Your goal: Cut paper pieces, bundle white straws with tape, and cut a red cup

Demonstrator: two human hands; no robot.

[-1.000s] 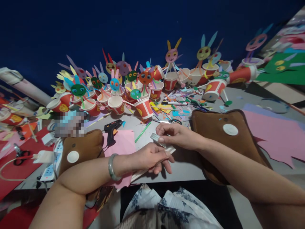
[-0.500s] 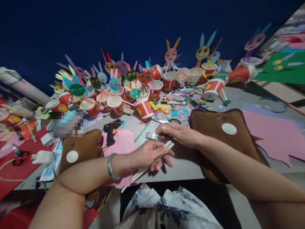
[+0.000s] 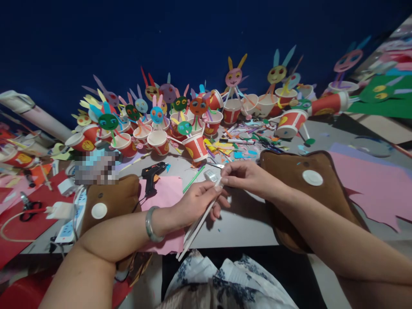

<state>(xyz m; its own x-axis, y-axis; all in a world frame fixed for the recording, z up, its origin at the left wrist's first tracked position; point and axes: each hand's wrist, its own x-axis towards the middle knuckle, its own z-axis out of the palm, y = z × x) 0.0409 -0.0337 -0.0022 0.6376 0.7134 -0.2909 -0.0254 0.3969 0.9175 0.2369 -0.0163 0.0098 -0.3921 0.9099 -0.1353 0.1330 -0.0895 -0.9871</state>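
My left hand [image 3: 204,199] is closed around several thin white sticks [image 3: 195,234], whose lower ends slant down past the table's front edge. At their upper ends my right hand [image 3: 243,178] is pinched, its fingertips meeting those of my left hand. A roll of clear tape [image 3: 211,175] sits tilted at these fingertips, partly covered; my right fingers are on the tape. A green stick [image 3: 193,178] and scissors [image 3: 216,165], mostly hidden behind my right hand, lie just beyond. Left of my hands, a black glue gun [image 3: 152,178] rests on pink paper [image 3: 169,195].
Paper cups with rabbit-faced figures [image 3: 157,141] crowd the back, with paper scraps and markers [image 3: 238,140] before them. Brown cushion-like pads [image 3: 289,197] flank my hands. A power strip [image 3: 69,225] with cables is at left, pink sheets [image 3: 380,189] at right.
My right hand has gone from lying stretched over the tape roll to a pinch at the stick ends. The roll has tilted and shifted slightly up and right; the sticks stand steeper.
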